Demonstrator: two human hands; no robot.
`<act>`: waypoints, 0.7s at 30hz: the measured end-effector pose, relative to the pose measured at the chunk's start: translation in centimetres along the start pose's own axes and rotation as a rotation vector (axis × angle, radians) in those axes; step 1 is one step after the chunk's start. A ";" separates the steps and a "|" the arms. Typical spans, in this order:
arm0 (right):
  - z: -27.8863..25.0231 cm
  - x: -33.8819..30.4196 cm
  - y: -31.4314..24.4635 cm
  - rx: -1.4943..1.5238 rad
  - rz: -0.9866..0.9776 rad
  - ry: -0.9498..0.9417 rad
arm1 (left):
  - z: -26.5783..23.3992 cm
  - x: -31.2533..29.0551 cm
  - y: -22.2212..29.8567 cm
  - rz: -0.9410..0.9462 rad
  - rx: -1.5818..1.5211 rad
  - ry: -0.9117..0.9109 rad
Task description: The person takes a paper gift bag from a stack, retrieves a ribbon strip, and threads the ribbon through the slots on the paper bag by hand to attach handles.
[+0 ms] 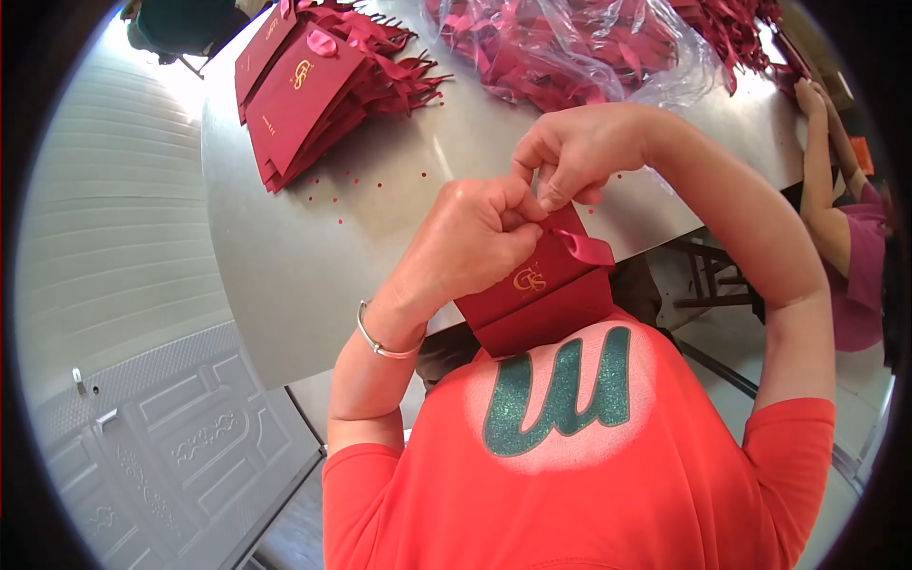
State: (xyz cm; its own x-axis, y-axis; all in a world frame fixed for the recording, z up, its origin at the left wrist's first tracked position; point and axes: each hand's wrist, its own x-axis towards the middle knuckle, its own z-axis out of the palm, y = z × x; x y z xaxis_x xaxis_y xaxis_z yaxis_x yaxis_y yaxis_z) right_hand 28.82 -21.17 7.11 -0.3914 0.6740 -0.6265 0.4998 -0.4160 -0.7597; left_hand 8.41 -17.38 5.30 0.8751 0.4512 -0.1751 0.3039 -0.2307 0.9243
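A dark red paper gift bag [560, 299] with a gold emblem leans between the table edge and my chest. A pink ribbon [591, 251] loops from its upper part. My left hand [484, 233] is closed in a pinch at the bag's top edge, with a bangle on the wrist. Right beside it, fingertips nearly touching, my right hand [579, 157] pinches at the same edge. Whatever small part lies between the right fingertips is hidden.
A stack of red gift bags [309, 90] with ribbons lies at the table's far left. Clear plastic [608, 47] covers a heap of red ribboned pieces at the back. Small red paper dots dot the metal table [275, 256]. Another person's arm [819, 166] rests at the right.
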 end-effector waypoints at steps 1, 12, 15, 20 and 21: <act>-0.2 0.3 0.4 0.099 0.054 -0.034 | 0.1 0.1 0.1 0.007 0.006 -0.010; -0.4 1.8 -0.3 0.162 0.212 -0.285 | 0.9 -1.1 0.9 0.078 -0.046 -0.007; 0.1 1.7 -1.0 0.083 0.246 -0.304 | 0.5 -1.2 1.6 0.058 0.034 -0.064; 1.0 1.8 -0.6 0.118 0.251 -0.232 | 0.6 -1.2 1.5 0.037 0.041 -0.071; 1.1 1.6 -0.4 0.116 0.255 -0.234 | 0.6 -1.1 1.4 0.039 0.061 -0.072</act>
State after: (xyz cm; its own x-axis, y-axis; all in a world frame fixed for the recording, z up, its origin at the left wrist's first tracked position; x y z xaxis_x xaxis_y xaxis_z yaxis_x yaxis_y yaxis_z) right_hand 27.11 -20.62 6.24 -0.4384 0.3871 -0.8112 0.5186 -0.6281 -0.5801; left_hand 8.14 -18.70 6.62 0.9107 0.3785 -0.1655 0.2900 -0.3003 0.9087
